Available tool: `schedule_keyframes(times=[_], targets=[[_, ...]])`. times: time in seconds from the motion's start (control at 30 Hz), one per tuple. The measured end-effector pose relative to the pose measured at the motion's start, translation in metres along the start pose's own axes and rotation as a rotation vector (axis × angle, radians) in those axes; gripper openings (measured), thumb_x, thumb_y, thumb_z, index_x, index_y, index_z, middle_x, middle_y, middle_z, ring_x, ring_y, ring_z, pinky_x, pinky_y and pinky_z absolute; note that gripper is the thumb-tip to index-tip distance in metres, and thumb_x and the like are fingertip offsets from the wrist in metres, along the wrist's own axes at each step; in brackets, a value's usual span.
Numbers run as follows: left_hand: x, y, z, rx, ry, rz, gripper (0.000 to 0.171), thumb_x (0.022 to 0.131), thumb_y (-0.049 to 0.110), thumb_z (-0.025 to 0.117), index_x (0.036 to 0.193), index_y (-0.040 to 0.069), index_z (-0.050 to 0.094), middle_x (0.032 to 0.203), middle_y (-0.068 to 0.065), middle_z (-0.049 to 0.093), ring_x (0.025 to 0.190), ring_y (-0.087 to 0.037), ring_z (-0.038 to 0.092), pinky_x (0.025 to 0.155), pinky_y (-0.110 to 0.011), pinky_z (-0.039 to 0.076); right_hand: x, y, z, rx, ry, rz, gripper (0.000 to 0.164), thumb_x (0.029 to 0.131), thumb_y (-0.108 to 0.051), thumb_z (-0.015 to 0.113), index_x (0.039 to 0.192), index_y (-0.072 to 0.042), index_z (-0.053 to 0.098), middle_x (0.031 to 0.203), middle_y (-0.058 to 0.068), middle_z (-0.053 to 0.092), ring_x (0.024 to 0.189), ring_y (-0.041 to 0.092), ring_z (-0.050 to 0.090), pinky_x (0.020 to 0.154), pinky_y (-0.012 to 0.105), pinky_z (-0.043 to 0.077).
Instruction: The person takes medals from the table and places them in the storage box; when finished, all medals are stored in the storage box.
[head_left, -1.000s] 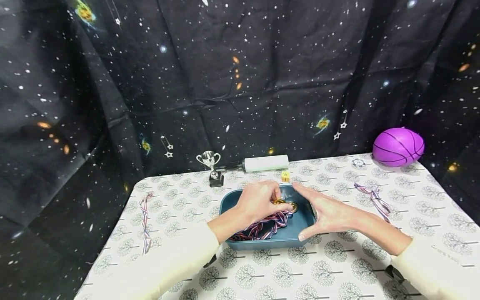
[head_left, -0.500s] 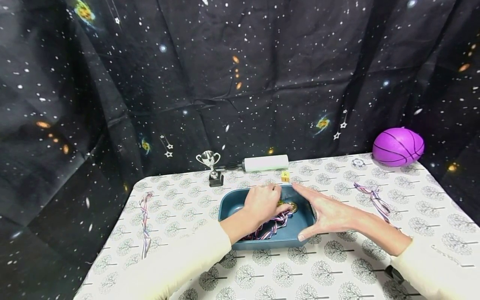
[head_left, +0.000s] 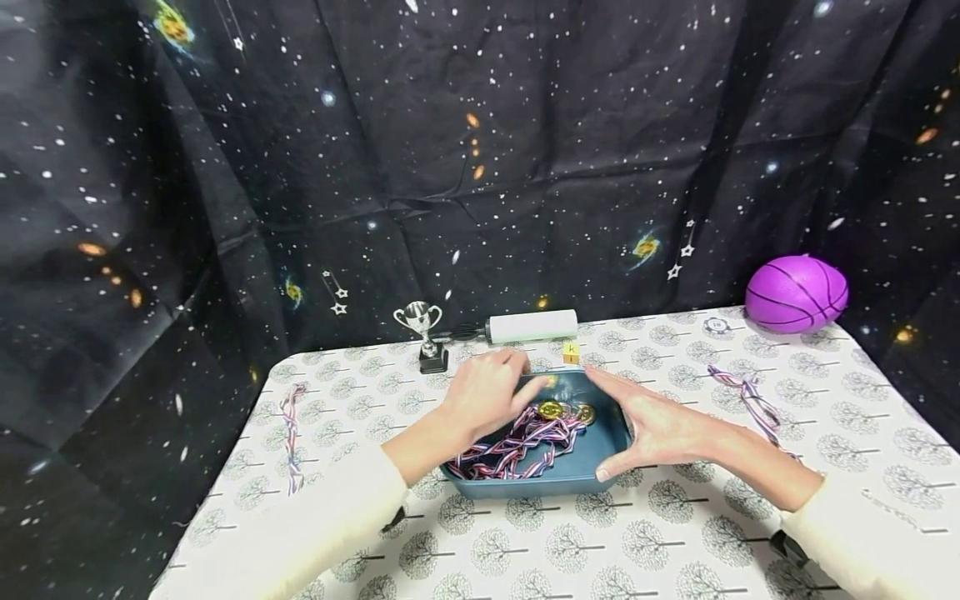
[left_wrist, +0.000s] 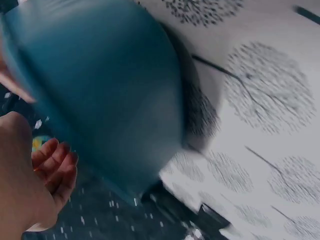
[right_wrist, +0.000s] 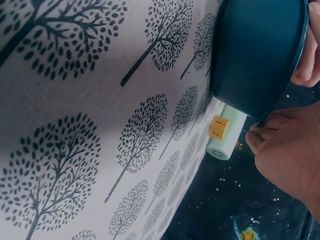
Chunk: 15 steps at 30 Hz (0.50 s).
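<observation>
A blue bin (head_left: 540,487) stands mid-table in the head view. Striped ribbons (head_left: 517,450) lie tangled inside it, with gold medals (head_left: 551,410) near its far wall. Over the bin's left part is my left hand (head_left: 483,396), fingers loosely bent and nothing visible in them. The left wrist view shows that hand (left_wrist: 30,175) beside the bin's wall (left_wrist: 115,90). My right hand (head_left: 660,425) is at the bin's right end, thumb and fingers spread. From the right wrist, its fingertips (right_wrist: 256,130) appear to touch the rim corner of the bin.
Behind the bin are a silver trophy (head_left: 429,333), a white cylinder (head_left: 532,326) and a yellow letter cube (head_left: 571,353). A purple ball (head_left: 797,294) sits at the back right. Striped ribbons lie to the left (head_left: 291,437) and right (head_left: 748,400) on the tree-patterned cloth.
My left hand has let go of the gold medal and drawn up and left, uncovering the medals and ribbons in the bin. The right hand has stayed in place.
</observation>
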<state>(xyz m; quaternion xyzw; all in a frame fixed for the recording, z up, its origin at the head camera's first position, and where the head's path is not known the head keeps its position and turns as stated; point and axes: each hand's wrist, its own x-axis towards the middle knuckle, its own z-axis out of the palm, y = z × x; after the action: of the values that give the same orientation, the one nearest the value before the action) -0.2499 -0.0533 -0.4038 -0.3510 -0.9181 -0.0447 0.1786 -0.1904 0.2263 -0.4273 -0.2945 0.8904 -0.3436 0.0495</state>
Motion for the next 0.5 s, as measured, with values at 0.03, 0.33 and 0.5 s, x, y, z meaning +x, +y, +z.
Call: schedule_keyframes(times=[0.03, 0.33, 0.5], targets=[[-0.004, -0.006, -0.005, -0.023, 0.009, -0.005, 0.040, 0.107, 0.053, 0.057, 0.104, 0.016, 0.071, 0.098, 0.003, 0.072, 0.087, -0.018, 0.070, 0.072, -0.033, 0.061, 0.000, 0.000, 0.000, -0.001, 0.003, -0.004, 0.143, 0.067, -0.058, 0.097, 0.167, 0.005, 0.016, 0.172, 0.028, 0.019, 0.156, 0.048, 0.024, 0.124, 0.066, 0.021], [-0.051, -0.044, -0.039, -0.239, -0.172, -0.106, 0.077, 0.104, 0.062, 0.057, 0.163, 0.014, 0.043, 0.165, -0.007, 0.046, 0.152, -0.031, 0.042, 0.124, -0.053, 0.036, 0.000, 0.001, 0.001, -0.008, 0.004, -0.015, 0.142, 0.069, -0.061, 0.095, 0.167, 0.005, 0.016, 0.172, 0.028, 0.018, 0.157, 0.048, 0.023, 0.124, 0.066, 0.020], [-0.083, -0.060, -0.039, -0.342, -0.279, -0.156, 0.108, 0.094, 0.074, 0.064, 0.172, 0.015, 0.018, 0.177, -0.003, 0.018, 0.160, -0.026, 0.023, 0.128, -0.053, 0.027, 0.000, 0.001, 0.001, -0.004, 0.004, -0.007, 0.144, 0.068, -0.061, 0.096, 0.168, 0.004, 0.015, 0.173, 0.026, 0.017, 0.157, 0.046, 0.023, 0.125, 0.064, 0.020]])
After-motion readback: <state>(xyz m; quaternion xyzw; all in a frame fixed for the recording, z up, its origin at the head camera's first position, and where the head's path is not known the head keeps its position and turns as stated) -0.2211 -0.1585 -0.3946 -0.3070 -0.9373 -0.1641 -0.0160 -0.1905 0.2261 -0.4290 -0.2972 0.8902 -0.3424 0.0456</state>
